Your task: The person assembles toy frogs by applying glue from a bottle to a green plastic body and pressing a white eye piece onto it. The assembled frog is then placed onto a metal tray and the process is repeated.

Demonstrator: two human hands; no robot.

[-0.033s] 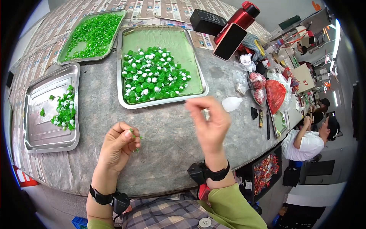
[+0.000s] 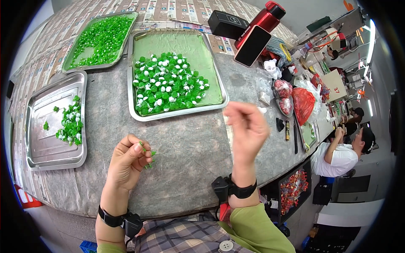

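My left hand (image 2: 129, 162) is closed in a pinch on a small green plastic piece (image 2: 151, 159), whose thin limbs stick out past the fingertips. To the right, my right hand (image 2: 248, 130) is raised above the table, thumb and fingertips drawn together; whatever they may hold is hidden. Just behind it shows a bit of a white squeeze bottle (image 2: 262, 110). Beyond both hands stands a metal tray (image 2: 181, 114) lined in pale green, heaped with round green beads with white parts (image 2: 168, 82). A second metal tray (image 2: 42, 145), at left, holds a small pile of green-and-white pieces (image 2: 71, 124).
A third tray (image 2: 101, 42) of small green pieces sits far left. At the back are a black box (image 2: 228, 24), a red flask (image 2: 270, 14) and a phone (image 2: 253, 45). Bags of red pieces (image 2: 303, 105) lie at right, where a person in white (image 2: 337, 158) sits.
My right hand has moved to the right, now covering most of the white bottle. My left hand stays nearly in place, still pinching the green piece, which shows slightly more.
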